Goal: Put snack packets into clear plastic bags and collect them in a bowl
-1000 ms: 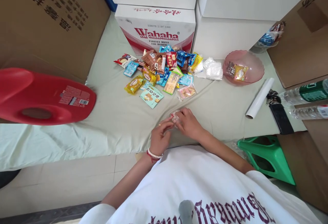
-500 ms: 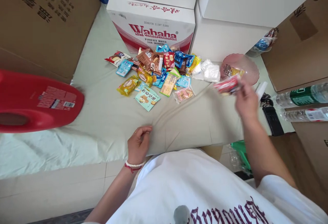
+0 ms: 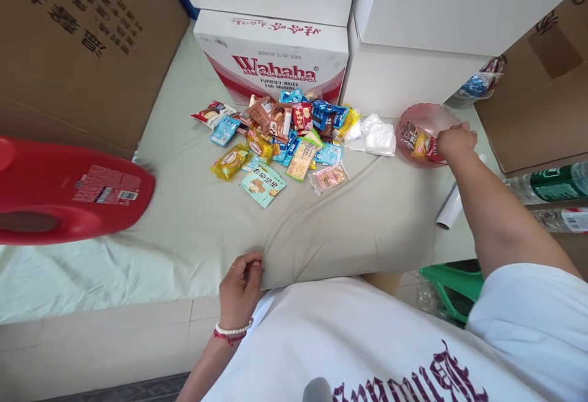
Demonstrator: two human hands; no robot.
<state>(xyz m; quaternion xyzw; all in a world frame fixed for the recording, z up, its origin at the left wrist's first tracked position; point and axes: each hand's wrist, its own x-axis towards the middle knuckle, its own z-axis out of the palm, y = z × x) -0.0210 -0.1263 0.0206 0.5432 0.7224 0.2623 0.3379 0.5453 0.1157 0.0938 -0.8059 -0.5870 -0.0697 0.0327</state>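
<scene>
Bare surface [image 3: 331, 230] stretches between the snack pile [image 3: 279, 135] and its near edge, where the left hand [image 3: 239, 288] has its fingers curled narrow. At right, a small red packet [image 3: 433, 149], partly hidden, touches the right hand [image 3: 457, 140]; whether those fingers grip it, I cannot tell. It is inside the translucent pink bowl [image 3: 425, 114], beside a brown packet [image 3: 408, 135] and a yellow packet [image 3: 420, 145].

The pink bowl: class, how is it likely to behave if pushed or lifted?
The pink bowl is probably fairly stiff, since it keeps an even, round shape. Pushed, it may slide before tipping, as it looks wide and low on the cloth. Tilted, it would likely let the packets inside shift.
</scene>
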